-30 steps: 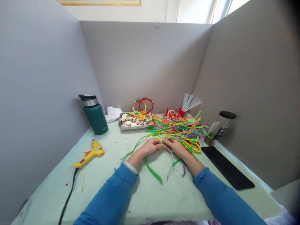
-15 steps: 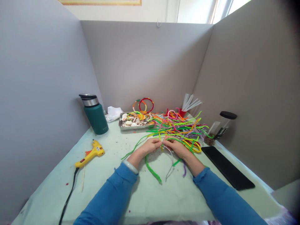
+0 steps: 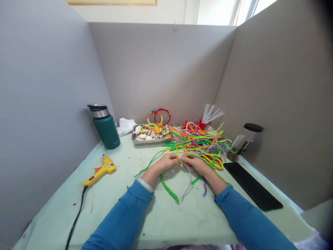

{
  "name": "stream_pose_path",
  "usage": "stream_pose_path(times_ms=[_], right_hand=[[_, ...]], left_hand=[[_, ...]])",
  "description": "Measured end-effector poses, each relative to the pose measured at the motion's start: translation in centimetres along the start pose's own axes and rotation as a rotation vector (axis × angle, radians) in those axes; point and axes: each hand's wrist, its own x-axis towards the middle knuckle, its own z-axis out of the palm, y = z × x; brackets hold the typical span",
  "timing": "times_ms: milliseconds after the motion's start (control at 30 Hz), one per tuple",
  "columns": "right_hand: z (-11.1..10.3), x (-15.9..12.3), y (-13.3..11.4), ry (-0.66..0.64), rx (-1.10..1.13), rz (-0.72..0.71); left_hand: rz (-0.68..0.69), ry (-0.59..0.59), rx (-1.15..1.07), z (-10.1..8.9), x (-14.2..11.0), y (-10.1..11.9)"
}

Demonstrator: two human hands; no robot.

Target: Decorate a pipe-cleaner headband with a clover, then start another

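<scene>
My left hand (image 3: 167, 162) and my right hand (image 3: 194, 163) meet in the middle, fingertips pinched together at the top of a thin, curved headband (image 3: 190, 176). One side of it is bare grey-white; a fuzzy green pipe cleaner (image 3: 169, 190) covers the other side, partly behind my left hand. Between the fingertips a bit of yellow shows, too small to make out well. A bright green strand passes over the back of my right hand. Near my right wrist lie a short green piece (image 3: 196, 180) and a purple pipe cleaner (image 3: 205, 188).
Beyond my hands spreads a heap of coloured pipe cleaners (image 3: 200, 140), beside a metal tray (image 3: 153, 141) of shells. At left are a yellow glue gun (image 3: 100, 172) with its cord and a green bottle (image 3: 106, 132). A black phone (image 3: 252, 185) and a clear jar (image 3: 246, 139) stand right.
The bare end of the headband has swung slightly left, toward the green end. Both hands stay pinched at almost the same place.
</scene>
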Motion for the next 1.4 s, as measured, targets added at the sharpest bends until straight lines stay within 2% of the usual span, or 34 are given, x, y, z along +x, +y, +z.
stream_pose_path(times_ms=[300,633,1400], right_hand=[[0.19,-0.22,-0.47,0.002,-0.053,0.034],[0.41,-0.20,-0.72,0.066,-0.095,0.096],[0.50,0.27,0.16,0.138,-0.102,0.115]], left_hand=[[0.014,-0.001,0.057,-0.06,-0.01,-0.04],[0.042,-0.009,0.100,-0.04,-0.19,0.30],[0.081,0.002,0.074,-0.09,-0.21,-0.10]])
